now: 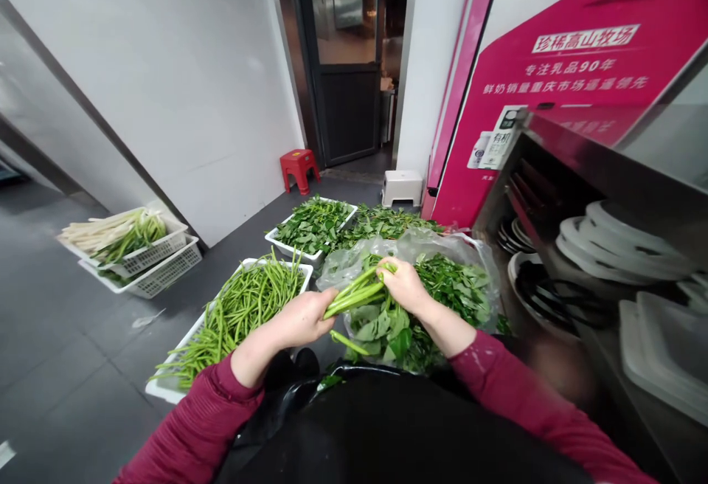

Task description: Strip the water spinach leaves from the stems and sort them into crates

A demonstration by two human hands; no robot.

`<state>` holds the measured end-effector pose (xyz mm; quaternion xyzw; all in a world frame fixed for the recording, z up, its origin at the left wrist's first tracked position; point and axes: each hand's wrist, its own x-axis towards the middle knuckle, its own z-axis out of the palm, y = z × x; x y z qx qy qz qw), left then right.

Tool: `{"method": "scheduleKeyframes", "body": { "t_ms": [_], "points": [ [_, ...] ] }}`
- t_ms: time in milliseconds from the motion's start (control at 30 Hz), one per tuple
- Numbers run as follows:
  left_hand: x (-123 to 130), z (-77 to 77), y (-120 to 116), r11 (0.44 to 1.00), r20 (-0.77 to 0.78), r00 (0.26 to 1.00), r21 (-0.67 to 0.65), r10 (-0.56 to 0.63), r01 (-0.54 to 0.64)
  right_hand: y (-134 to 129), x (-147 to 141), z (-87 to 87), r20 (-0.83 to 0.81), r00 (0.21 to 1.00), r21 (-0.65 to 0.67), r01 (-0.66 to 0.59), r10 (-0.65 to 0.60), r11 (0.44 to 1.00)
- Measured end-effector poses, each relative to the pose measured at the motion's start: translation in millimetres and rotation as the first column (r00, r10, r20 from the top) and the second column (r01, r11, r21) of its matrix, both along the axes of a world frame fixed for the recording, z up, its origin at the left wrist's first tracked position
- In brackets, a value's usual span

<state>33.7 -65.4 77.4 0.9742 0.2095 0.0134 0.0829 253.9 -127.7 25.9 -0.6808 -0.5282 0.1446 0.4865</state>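
A small bunch of green leafy-vegetable stems point(357, 292) stretches between my two hands. My left hand point(304, 316) is closed around the lower left end of the stems. At their upper right end, the fingers of my right hand point(403, 285) are closed on the same bunch. Broad leaves point(381, 329) hang below the stems, above a clear plastic bag point(481, 263) full of leafy greens. To the left, a white basket point(166, 395) holds a heap of cut green stems point(243, 314). One loose stem point(349, 341) sticks out below the bunch.
A white basket of leaves point(315, 222) stands ahead, near a red stool point(299, 169) and a white stool point(402, 187). Stacked baskets point(166, 266) with pale-stalked greens sit far left. At right, a metal shelf point(625, 148) holds stacked white plates point(613, 248).
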Motion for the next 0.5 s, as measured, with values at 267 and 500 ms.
{"method": "scheduleKeyframes", "body": {
  "t_ms": [267, 500],
  "points": [
    [-13, 5.4, -5, 0.976, -0.032, 0.988, -0.163, -0.15, 0.143, -39, 56, 21.0, 0.216, 0.918, 0.052, -0.35, 0.331, 0.935],
    [-36, 4.7, 18, 0.888, 0.072, 0.997, -0.46, 0.007, 0.027, -58, 122, 32.5, 0.107, 0.989, 0.131, 0.091, -0.105, 0.987]
  ]
}}
